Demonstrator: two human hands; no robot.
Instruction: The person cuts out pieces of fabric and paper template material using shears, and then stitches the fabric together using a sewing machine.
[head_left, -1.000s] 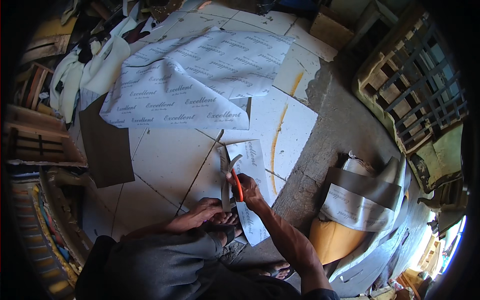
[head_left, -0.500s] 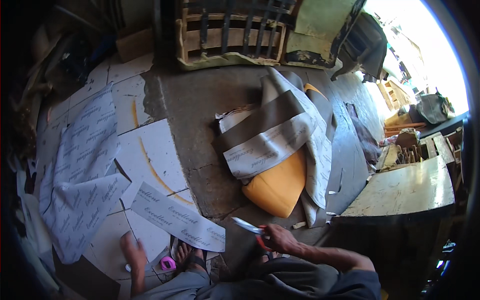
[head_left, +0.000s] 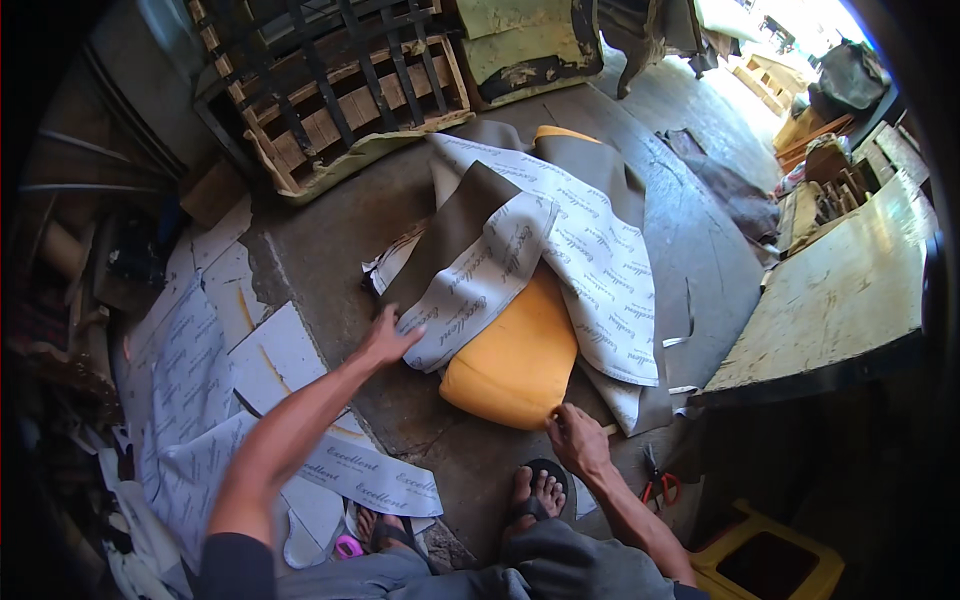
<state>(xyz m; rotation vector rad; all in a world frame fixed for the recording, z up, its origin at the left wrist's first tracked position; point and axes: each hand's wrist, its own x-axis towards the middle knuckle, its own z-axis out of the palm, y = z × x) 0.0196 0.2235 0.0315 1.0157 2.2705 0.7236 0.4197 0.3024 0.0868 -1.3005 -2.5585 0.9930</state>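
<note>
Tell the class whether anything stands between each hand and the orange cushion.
For the left hand, yes: the white printed material lies between it and the exposed part of the orange cushion. For the right hand, nothing visible does; it is at the cushion's near corner.

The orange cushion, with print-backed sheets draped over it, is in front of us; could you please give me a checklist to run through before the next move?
1. Scissors out of both hands: ok, the red-handled scissors lie beside the right forearm.
2. Orange cushion fully uncovered: not ok, print-backed sheets cover part of it.
3. Left hand gripping the sheet's edge: cannot tell, though it is there.
4. Right hand at the cushion's near corner: ok; grip unclear.
5. Printed strip apart from the cushion: ok.
</note>
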